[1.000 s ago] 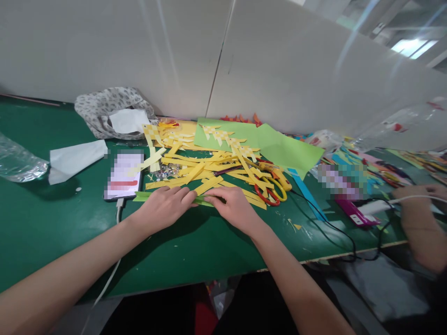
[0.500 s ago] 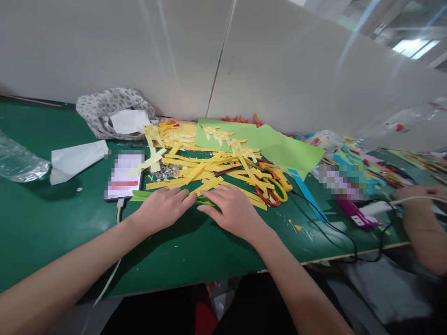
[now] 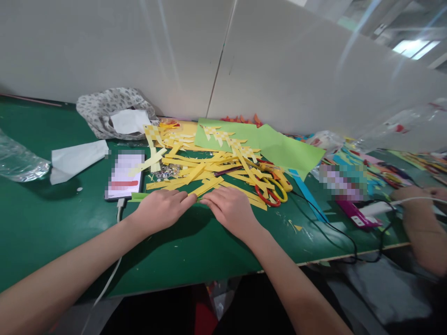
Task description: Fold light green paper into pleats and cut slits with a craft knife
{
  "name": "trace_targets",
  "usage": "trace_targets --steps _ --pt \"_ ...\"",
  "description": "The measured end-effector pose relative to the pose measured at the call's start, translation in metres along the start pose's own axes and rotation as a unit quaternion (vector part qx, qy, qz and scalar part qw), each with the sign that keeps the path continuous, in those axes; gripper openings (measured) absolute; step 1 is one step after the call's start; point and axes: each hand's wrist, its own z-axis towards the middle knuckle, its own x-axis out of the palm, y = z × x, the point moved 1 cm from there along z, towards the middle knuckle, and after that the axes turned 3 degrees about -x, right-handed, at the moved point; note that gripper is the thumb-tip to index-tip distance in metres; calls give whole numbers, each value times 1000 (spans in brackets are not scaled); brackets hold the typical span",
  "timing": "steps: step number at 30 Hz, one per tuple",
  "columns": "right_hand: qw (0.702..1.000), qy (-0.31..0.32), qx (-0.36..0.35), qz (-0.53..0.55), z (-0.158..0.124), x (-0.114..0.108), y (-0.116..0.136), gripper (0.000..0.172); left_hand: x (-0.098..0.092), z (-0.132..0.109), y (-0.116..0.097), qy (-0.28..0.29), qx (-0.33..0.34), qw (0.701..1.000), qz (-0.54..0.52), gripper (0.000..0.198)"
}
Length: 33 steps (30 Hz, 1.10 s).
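A green paper strip [image 3: 138, 197] lies at the front of a pile of yellow paper strips [image 3: 195, 172], most of it covered by my hands. My left hand [image 3: 164, 207] is closed on the strip, its fingertips pressed near the middle. Just to the right, my right hand [image 3: 230, 209] pinches the same strip, thumb and fingers together. The two hands' fingertips almost meet. Behind them lie woven yellow paper pieces [image 3: 226, 139] with pointed ends, on green paper sheets [image 3: 289, 151].
A charging phone [image 3: 125, 174] is left of the pile. Scissors with red handles [image 3: 267, 197] and a yellow-handled tool [image 3: 281, 179] lie right. Farther right are a blue strip [image 3: 307, 195], a purple power bank [image 3: 358, 216] and another person's hand [image 3: 410, 193]. A patterned cloth bag [image 3: 115, 107] stands at the back left.
My right hand's thumb and fingers have come together on the green strip, where they were apart before. My left hand has hardly moved.
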Motion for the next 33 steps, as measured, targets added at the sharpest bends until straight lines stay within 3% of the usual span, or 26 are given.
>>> trace_targets --steps 4,10,15,23,30,33 --pt "999 18 -33 -34 -1 4 -1 28 0 1 0 33 1 999 0 16" --pt "1000 -11 -12 19 1 10 0 26 -1 1 3 46 -6 999 -14 11" --pt "997 29 -9 66 2 6 -5 19 0 0 4 58 -19 998 2 16" --pt "997 -12 -28 74 -4 17 -6 24 0 1 3 0 -19 1000 13 10" --pt "984 -37 108 135 -3 7 -15 13 -3 -1 7 -47 -23 999 11 16" --pt "985 -46 105 132 -3 2 -20 13 -3 -1 8 -76 -26 997 15 15"
